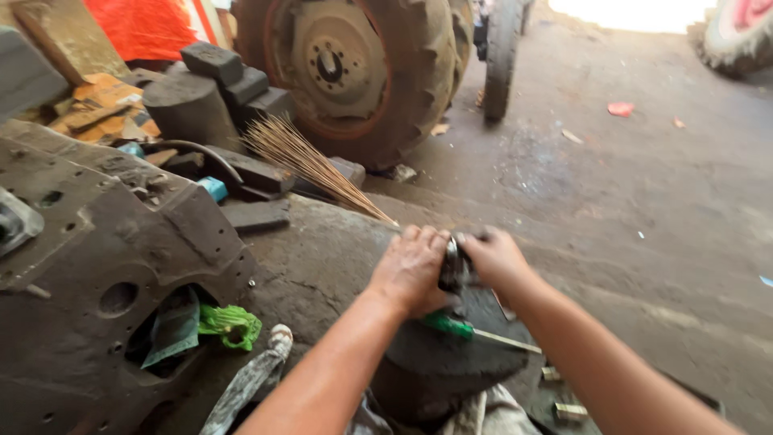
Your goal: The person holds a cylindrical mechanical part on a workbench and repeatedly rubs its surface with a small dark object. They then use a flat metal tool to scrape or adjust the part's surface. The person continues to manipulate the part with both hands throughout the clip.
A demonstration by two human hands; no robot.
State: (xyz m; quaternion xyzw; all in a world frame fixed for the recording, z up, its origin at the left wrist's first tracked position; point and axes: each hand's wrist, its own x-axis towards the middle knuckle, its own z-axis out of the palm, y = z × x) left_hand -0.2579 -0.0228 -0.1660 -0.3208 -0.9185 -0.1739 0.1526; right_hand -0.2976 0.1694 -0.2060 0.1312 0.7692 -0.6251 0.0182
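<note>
My left hand [412, 270] and my right hand [493, 258] meet over a small dark round metal part [452, 266], both gripping it from either side. The part is mostly hidden between the fingers. It sits above a dark rounded block [451, 362] near my lap. A green-handled screwdriver [467, 330] lies on that block just under my hands. A bundle of thin broom sticks [310, 165] fans out from near my left hand toward the upper left.
A large greasy cast metal housing [97, 266] with holes fills the left, a green rag [229, 324] tucked in it. Dark blocks [233, 84] and a big tractor tyre [354, 68] stand behind. Concrete floor [644, 185] spreads to the right, with small bolts [564, 407] by my right arm.
</note>
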